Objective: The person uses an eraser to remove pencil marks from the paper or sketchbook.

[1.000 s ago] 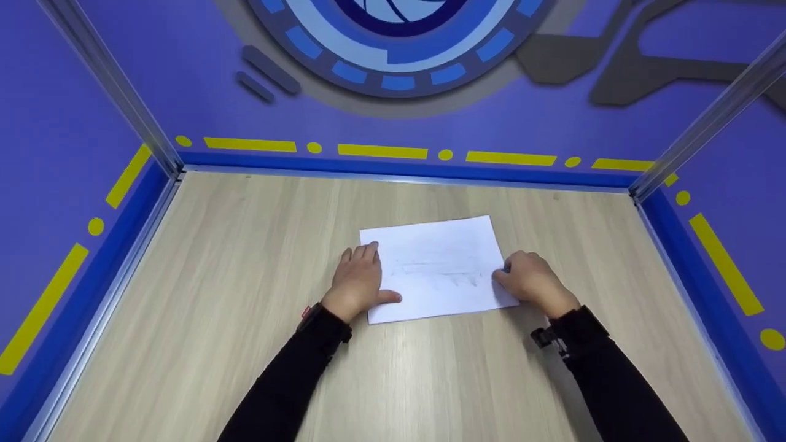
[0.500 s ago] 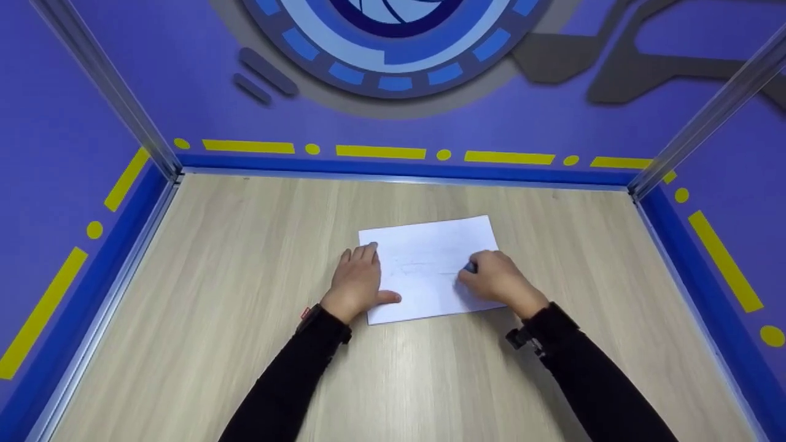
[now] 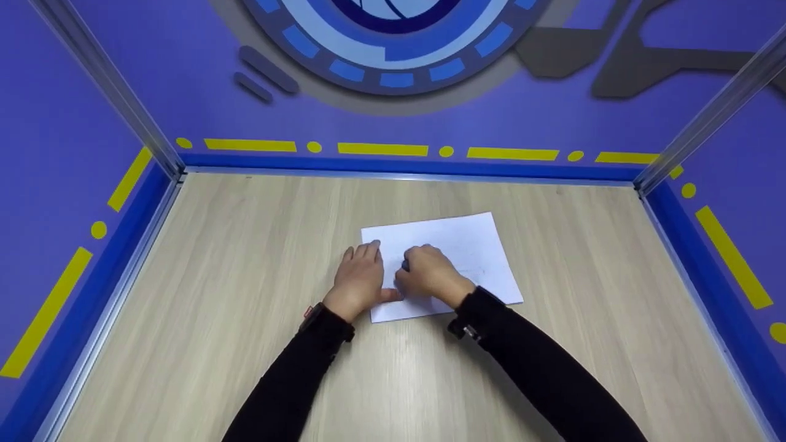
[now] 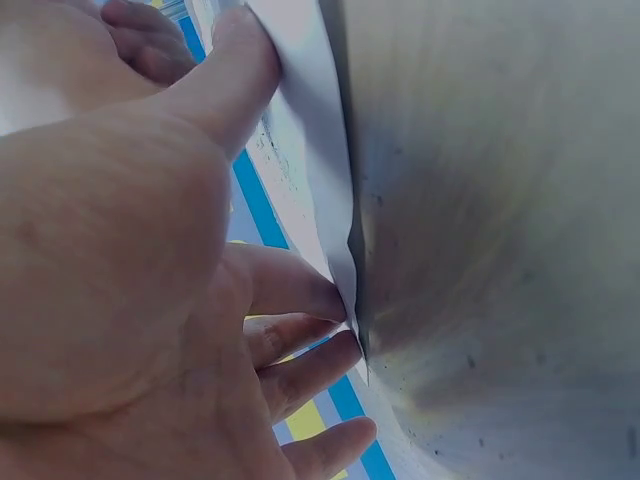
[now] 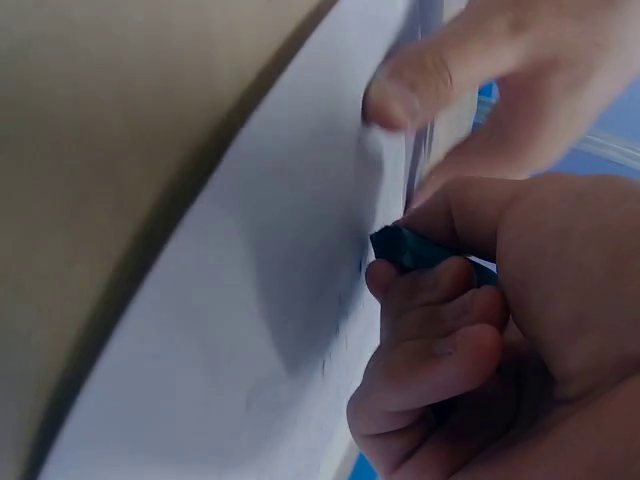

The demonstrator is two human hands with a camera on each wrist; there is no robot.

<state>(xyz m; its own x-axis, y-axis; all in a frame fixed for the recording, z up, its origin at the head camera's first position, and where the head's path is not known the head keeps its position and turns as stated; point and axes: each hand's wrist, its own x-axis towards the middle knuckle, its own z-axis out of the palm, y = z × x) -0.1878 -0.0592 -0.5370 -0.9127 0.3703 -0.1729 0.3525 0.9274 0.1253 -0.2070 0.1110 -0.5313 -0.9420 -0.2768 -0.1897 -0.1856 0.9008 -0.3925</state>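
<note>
A white sheet of paper (image 3: 482, 239) with faint grey marks lies on the wooden table. My left hand (image 3: 359, 279) rests along its left edge, with the fingers extended and the thumb (image 4: 235, 75) lying on the sheet. My right hand (image 3: 430, 273) is over the paper's left-middle part, close beside the left thumb. Its curled fingers grip a small dark blue-green eraser (image 5: 415, 250), a blocky piece whose flat end pokes out at the fingertips. Most of the eraser is hidden in the hand. Small dark specks show on the paper near it in the right wrist view.
Pale wooden tabletop (image 3: 245, 276) surrounds the sheet. Blue panels with yellow dashes, such as the back wall (image 3: 393, 123), enclose it at the back and both sides, joined by metal corner posts (image 3: 116, 80).
My right hand has swept left across the paper with the eraser, from the right edge to beside the left thumb. The grey marks at the right look fainter. My left hand stays put.
</note>
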